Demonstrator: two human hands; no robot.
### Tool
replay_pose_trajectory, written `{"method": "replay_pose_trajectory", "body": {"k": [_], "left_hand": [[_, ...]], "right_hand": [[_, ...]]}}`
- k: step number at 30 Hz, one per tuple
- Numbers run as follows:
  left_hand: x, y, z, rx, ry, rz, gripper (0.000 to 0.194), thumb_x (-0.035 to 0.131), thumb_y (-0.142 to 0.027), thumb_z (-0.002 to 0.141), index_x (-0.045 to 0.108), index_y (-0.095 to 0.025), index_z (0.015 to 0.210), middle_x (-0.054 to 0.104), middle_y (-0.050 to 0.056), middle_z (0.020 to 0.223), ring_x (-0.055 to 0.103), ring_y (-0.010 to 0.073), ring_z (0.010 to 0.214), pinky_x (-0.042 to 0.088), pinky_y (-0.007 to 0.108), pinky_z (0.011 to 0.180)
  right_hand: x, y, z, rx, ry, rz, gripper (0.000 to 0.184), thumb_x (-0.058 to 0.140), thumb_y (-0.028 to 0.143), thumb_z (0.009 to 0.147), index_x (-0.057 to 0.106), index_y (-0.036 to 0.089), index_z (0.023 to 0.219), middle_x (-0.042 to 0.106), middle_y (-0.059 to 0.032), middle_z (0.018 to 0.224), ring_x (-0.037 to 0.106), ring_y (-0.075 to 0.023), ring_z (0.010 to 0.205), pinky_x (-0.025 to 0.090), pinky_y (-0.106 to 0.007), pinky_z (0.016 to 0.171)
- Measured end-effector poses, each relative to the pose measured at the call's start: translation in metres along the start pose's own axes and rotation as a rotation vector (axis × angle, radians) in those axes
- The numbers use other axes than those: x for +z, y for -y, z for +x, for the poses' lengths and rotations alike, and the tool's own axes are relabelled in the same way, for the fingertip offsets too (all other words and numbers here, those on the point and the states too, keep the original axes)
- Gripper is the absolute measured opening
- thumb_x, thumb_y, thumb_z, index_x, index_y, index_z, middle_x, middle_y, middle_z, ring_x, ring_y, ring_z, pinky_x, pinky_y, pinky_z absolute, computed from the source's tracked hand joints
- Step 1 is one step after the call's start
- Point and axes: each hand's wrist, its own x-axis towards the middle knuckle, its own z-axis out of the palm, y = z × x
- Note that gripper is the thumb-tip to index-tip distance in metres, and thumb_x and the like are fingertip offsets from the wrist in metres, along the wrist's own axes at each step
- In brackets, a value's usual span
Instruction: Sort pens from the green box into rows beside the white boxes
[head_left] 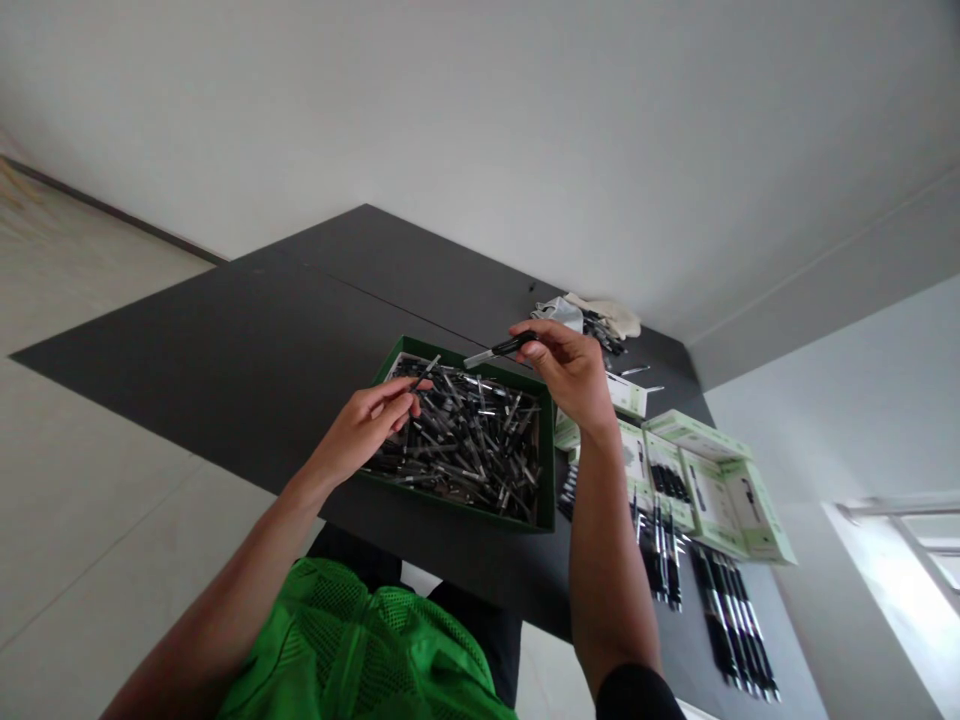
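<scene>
My left hand (371, 425) is at the left side of a dark green box (546, 470), its fingers closed on a thin dark pen (427, 371) that points up and away. Above the box's far edge, my right hand (571, 368) pinches a black pen (511, 346) with a clear end pointing left. Whether a second pen lies in those fingers I cannot tell. Filling the box is a jumbled heap of black and clear pens (469, 435). Both hands are apart from each other.
On the dark table (300, 320), right of my right forearm, stand open pale green cartons (712, 485). Rows of black pens (735, 625) lie before them. A beige cloth (619, 317) and more pens (604, 335) lie by the wall.
</scene>
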Motion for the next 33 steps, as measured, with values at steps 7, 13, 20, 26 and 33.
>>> {"method": "replay_pose_trajectory", "body": {"k": [7,13,20,26,33], "left_hand": [[-0.001,-0.002,-0.002,-0.042,0.018,-0.078,0.036,0.064,-0.038,0.100,0.079,-0.015,0.124,0.063,0.003,0.084,0.047,0.0104,0.063,0.037,0.024,0.055],[0.002,0.004,0.000,-0.030,0.003,-0.231,0.033,0.066,-0.033,0.099,0.077,-0.016,0.124,0.070,0.004,0.089,0.064,0.0142,0.073,0.051,0.027,0.066],[0.003,0.007,0.002,0.009,-0.071,-0.200,0.037,0.077,-0.043,0.096,0.071,-0.018,0.122,0.079,0.008,0.106,0.077,0.0220,0.097,0.059,0.037,0.097],[0.002,0.006,0.002,0.062,-0.094,-0.114,0.040,0.076,-0.047,0.097,0.069,-0.018,0.123,0.081,0.010,0.110,0.077,0.0229,0.102,0.057,0.038,0.104],[0.003,0.004,0.002,0.077,-0.110,-0.093,0.038,0.075,-0.047,0.098,0.069,-0.019,0.123,0.082,0.009,0.109,0.078,0.0249,0.107,0.054,0.041,0.109]], "right_hand": [[0.011,0.000,0.002,-0.009,0.029,0.049,0.040,0.073,0.060,0.096,0.080,0.022,0.107,0.078,-0.0035,0.095,0.073,-0.0162,0.082,0.057,-0.029,0.078],[0.011,0.000,0.001,-0.009,0.004,0.024,0.039,0.072,0.059,0.096,0.080,0.023,0.107,0.075,-0.0024,0.091,0.066,-0.0144,0.075,0.052,-0.028,0.069],[0.023,-0.002,0.001,0.099,0.002,0.079,0.033,0.079,0.049,0.091,0.074,0.020,0.104,0.072,-0.0012,0.087,0.049,-0.0078,0.056,0.038,-0.025,0.050],[0.012,-0.011,0.001,0.147,0.068,-0.126,0.028,0.076,0.044,0.092,0.074,0.018,0.100,0.067,0.0004,0.078,0.050,-0.0099,0.064,0.038,-0.025,0.057],[-0.008,-0.016,-0.008,0.258,0.364,-0.142,0.023,0.072,0.041,0.093,0.068,0.019,0.093,0.071,0.0008,0.076,0.062,-0.0127,0.069,0.044,-0.027,0.066]]}}
